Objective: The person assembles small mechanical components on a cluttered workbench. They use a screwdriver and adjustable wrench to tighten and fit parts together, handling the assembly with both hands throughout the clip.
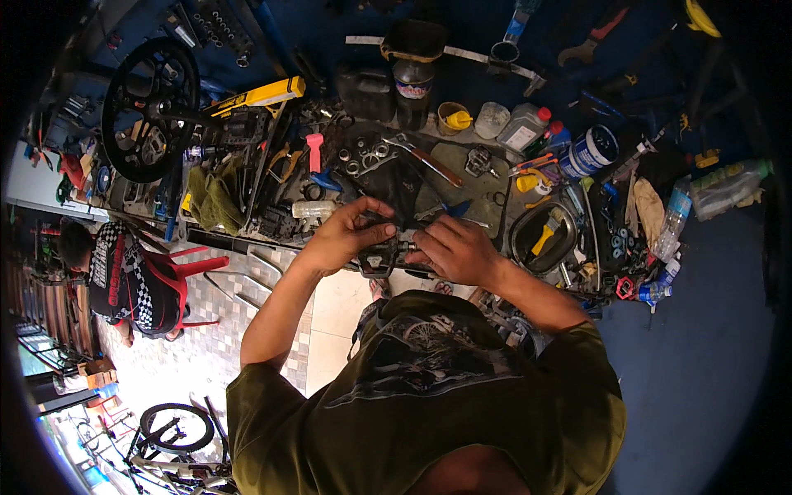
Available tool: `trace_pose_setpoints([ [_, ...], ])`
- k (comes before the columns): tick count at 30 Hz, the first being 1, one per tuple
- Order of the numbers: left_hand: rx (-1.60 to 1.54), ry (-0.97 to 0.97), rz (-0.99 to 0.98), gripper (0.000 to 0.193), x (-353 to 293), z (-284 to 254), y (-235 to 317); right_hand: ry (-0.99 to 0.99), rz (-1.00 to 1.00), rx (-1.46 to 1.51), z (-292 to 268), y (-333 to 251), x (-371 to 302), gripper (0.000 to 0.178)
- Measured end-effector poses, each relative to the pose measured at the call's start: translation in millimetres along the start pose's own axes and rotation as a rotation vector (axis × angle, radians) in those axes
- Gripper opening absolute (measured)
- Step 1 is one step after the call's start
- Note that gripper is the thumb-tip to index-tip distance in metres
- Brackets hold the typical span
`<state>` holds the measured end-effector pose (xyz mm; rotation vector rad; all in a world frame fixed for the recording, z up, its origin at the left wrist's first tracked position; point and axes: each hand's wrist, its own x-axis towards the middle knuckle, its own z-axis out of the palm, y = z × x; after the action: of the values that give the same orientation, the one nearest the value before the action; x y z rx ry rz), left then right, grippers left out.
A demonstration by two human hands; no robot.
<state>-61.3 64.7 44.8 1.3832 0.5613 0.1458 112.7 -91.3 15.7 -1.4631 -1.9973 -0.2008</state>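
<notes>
Over the bench's front edge, both my hands are closed on a dark bicycle pedal (377,262) with an open cage-like body. My left hand (351,238) pinches its body between thumb and fingers. The fingers of my right hand (459,249) are curled round its metal axle end; what else they may hold is hidden. A similar pedal (479,162) lies farther back on the bench. Behind my hands are a wrench with a reddish-brown handle (437,167) and several metal rings. Right of my right hand sits a dark metal tray (516,239) with a yellow-handled brush (544,234) in it.
A green cloth (216,200), a pink-handled tool (314,153) and a clear jar (314,209) crowd the bench's left. Bottles (525,126) and a blue-and-white tub (591,151) stand at right. A black wheel (150,109) rises at far left. Another person (132,276) sits on a red chair.
</notes>
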Motion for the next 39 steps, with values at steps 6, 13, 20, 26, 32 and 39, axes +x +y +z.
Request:
trace_pose_setpoints([
  [6,0.093,-0.172,0.362,0.045,-1,-3,-12,-0.032,0.502,0.469,5,6,-8,0.026],
  [13,0.055,0.083,-0.058,0.03,2,6,-22,0.001,0.487,0.473,9,1,-19,0.028],
  [20,0.11,-0.193,0.346,0.042,3,0,-32,-0.022,0.616,0.562,0,4,-20,0.033],
  [26,-0.135,-0.051,-0.089,0.04,7,14,-26,-0.017,0.53,0.454,2,-3,-27,0.033],
  [32,0.03,-0.165,0.105,0.051,8,8,-37,0.042,0.542,0.439,-7,1,-26,0.026],
  [39,-0.133,-0.077,-0.213,0.042,16,10,-38,0.08,0.515,0.373,-8,1,-26,0.023],
])
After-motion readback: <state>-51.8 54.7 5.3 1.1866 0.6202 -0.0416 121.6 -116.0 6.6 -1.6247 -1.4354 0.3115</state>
